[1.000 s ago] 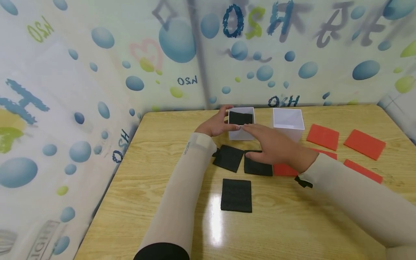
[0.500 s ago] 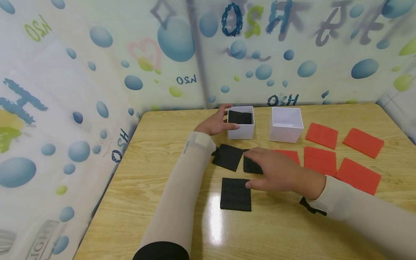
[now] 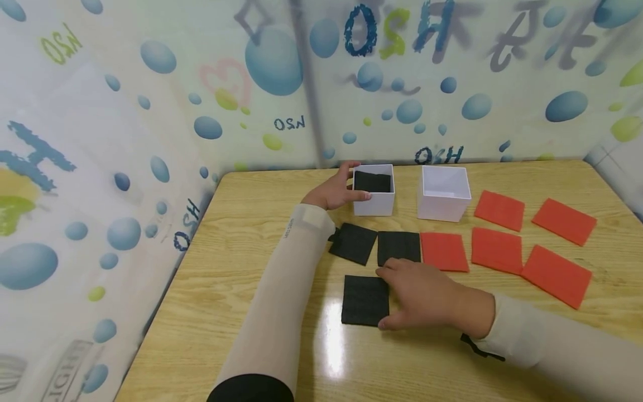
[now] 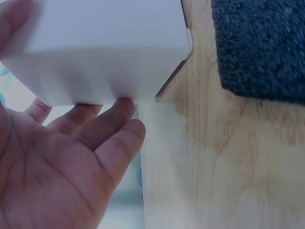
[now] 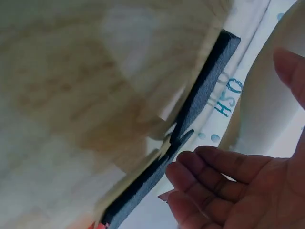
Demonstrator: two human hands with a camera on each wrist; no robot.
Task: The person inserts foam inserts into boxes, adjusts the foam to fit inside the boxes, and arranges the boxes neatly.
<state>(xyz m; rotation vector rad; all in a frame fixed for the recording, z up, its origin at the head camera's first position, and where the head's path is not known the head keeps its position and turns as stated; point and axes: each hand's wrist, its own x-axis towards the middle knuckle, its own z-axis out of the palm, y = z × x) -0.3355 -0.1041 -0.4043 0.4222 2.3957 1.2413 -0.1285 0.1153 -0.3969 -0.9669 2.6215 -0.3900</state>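
Observation:
My left hand [image 3: 331, 190] holds the left white box [image 3: 374, 205] from its left side, thumb across the front and fingers behind. In the left wrist view its fingertips touch the box wall [image 4: 105, 57]. Black foam [image 3: 372, 183] fills part of that box. Close to the nearest black foam square [image 3: 364, 301] is my right hand [image 3: 427, 293], its thumb and fingers spread along the right edge. The right wrist view shows relaxed fingers [image 5: 224, 167] with nothing gripped. Two more black foam squares [image 3: 354, 244] [image 3: 398, 247] lie in front of the box.
A second white box [image 3: 442, 204] stands to the right of the first. Several red foam squares [image 3: 496, 250] lie flat on the right side of the wooden table [image 3: 241, 268]. A printed curtain [image 3: 321, 111] hangs behind the table.
My right hand has come back from the front of the left box, over the middle black square, to the nearest black square's right edge. The left hand stays on the box.

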